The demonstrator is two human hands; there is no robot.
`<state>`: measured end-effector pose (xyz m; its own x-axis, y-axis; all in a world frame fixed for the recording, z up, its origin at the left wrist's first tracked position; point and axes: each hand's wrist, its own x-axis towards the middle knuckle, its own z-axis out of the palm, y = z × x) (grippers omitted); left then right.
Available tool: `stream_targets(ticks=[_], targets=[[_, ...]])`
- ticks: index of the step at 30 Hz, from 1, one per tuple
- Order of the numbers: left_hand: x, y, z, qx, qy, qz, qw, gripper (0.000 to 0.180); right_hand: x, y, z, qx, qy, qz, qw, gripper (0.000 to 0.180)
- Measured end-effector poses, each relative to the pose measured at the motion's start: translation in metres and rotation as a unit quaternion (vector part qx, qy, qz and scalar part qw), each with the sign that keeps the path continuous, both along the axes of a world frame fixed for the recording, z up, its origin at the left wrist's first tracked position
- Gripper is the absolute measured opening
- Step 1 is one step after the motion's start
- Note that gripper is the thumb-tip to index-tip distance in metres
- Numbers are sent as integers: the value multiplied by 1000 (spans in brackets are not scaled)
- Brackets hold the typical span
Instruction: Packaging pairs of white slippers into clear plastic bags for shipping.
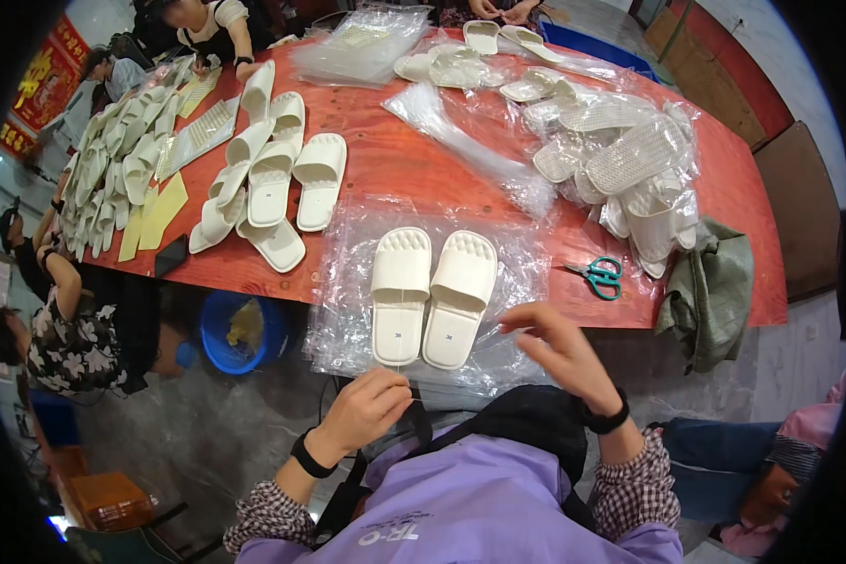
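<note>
Purple cloth [479, 508] on the person's chest fills the bottom of the view, and both hands are raised just above it. On the left hand [371, 406] the fingers are curled together, thumb against forefinger, as if something thin were pinched; what it is cannot be made out. On the right hand [559, 350] the fingers are loosely bent, with the fingertips close together near the edge of a clear bag [348, 320]; whether the film is actually gripped cannot be told.

A pair of white slippers [430, 296] is laid side by side, toes away from the person, on a stack of clear bags at the near edge of the red table [395, 150]. The pair is judged not yet bagged: it lies on top of the film, not inside it.

At the right, a heap of bagged slippers [630, 174] is seen, which suggests part of the work is done. At the left, loose slippers [273, 179] are piled unbagged, and rows more are laid along the far-left edge, so much is judged left. Teal scissors [597, 275] lie near the right edge, beside a grey-green cloth [714, 287]. More empty bags [357, 47] are stacked at the far side, where other people are seated.
</note>
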<state>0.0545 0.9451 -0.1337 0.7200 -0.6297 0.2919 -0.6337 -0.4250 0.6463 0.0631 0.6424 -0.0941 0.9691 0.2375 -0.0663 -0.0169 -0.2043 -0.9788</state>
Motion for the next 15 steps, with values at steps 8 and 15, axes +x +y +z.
stream_targets(ticks=[8, 15], targets=[[-12, 10, -23, 33, 51, -45, 997, 11, 19, 28, -83, -217, -80, 186, 955, 60], [16, 5, -29, 58, 11, 28, 998, 13, 33, 54, -111, -234, -148, 109, 955, 73]])
